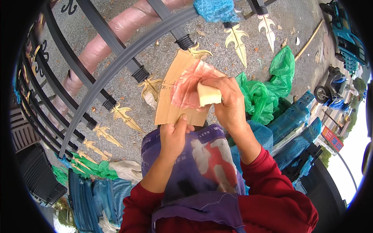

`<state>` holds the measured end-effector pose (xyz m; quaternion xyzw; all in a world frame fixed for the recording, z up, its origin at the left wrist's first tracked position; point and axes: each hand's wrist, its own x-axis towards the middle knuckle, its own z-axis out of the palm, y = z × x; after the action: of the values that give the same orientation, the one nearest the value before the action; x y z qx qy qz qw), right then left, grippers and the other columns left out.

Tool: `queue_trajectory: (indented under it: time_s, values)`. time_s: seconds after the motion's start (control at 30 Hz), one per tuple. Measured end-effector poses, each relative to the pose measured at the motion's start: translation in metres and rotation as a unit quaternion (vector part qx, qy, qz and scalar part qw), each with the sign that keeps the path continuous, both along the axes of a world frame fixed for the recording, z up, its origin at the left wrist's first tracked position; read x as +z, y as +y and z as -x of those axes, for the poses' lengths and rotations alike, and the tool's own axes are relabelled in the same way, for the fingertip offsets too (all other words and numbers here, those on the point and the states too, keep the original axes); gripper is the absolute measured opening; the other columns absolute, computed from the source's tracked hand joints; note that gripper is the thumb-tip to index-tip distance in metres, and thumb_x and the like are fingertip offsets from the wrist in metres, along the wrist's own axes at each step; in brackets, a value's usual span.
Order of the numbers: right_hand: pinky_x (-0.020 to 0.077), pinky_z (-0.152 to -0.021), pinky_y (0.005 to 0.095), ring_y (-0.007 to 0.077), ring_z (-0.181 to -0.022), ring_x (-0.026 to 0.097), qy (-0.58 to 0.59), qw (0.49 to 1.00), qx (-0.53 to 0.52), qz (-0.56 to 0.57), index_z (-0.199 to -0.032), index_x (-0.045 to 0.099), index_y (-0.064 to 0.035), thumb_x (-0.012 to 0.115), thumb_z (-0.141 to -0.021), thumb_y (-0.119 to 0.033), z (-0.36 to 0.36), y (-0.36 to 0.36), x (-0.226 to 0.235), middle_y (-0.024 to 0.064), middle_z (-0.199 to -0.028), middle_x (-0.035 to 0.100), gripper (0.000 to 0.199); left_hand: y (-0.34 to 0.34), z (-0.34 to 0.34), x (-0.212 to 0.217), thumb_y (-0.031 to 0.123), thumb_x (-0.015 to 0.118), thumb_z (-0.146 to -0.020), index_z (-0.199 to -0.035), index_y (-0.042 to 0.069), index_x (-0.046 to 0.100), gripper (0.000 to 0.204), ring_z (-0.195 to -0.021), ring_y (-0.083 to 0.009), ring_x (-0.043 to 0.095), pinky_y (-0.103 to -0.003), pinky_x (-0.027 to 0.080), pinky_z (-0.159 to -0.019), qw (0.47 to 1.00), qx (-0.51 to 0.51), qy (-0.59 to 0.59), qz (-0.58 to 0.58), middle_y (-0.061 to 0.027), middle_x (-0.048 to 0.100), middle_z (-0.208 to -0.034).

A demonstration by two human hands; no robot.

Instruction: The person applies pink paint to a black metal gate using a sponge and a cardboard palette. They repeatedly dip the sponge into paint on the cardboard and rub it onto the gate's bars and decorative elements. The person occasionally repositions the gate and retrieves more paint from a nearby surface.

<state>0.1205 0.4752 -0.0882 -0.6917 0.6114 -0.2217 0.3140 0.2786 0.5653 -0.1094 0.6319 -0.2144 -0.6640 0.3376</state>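
My left hand grips the lower edge of a piece of brown cardboard, thumb on top. A pinkish-red smear of paint covers the upper right part of the card. In my right hand is a pale yellow sponge block, pinched between thumb and fingers over the smear; I cannot tell whether it touches the card. Just beyond the card are the gold spear-shaped tips of a dark metal fence. A purple apron lies below my hands.
A pink plastic-wrapped tube lies under the fence bars. Green plastic film and blue-wrapped bundles are at the right. Further off stand a scooter and a blue-green vehicle. More blue-wrapped pieces stand at the lower left.
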Motion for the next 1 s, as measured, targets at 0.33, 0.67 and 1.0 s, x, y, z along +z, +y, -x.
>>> queue_trajectory:
  time_s: [0.33,0.67,1.0]
  values:
    - [0.0465,-0.078,0.0343,0.0267,-0.086,0.061,-0.066,0.984,-0.162,0.039,-0.097,0.065,-0.0053,0.060,-0.077,0.007,0.071,-0.045,-0.011,0.0095,-0.093,0.063,0.023,0.020,-0.005,0.011,0.012,0.049,-0.096,-0.091,-0.004,0.059,0.020,-0.060,-0.0126,0.061,-0.024,0.046,-0.053,1.000,0.019,0.011,-0.015,-0.0079,0.063,-0.077]
    - [0.0484,-0.073,0.0343,0.0283,-0.082,0.062,0.014,0.984,-0.142,0.111,-0.094,0.066,-0.0062,0.060,-0.079,0.005,0.099,-0.106,-0.049,0.0101,-0.091,0.064,0.019,0.031,-0.002,0.009,0.012,0.050,-0.096,-0.091,-0.004,0.059,0.020,-0.061,-0.0117,0.060,-0.023,0.045,-0.053,1.000,0.018,0.012,-0.020,-0.0071,0.063,-0.077]
    - [0.0470,-0.075,0.0374,0.0314,-0.084,0.058,-0.019,0.992,-0.045,0.118,-0.095,0.065,-0.0089,0.061,-0.074,0.008,0.084,-0.079,-0.042,0.0082,-0.092,0.064,0.027,0.037,0.003,0.012,0.013,0.049,-0.096,-0.093,-0.004,0.061,0.021,-0.061,-0.0112,0.059,-0.023,0.044,-0.055,1.000,0.024,0.013,-0.012,-0.0072,0.064,-0.077]
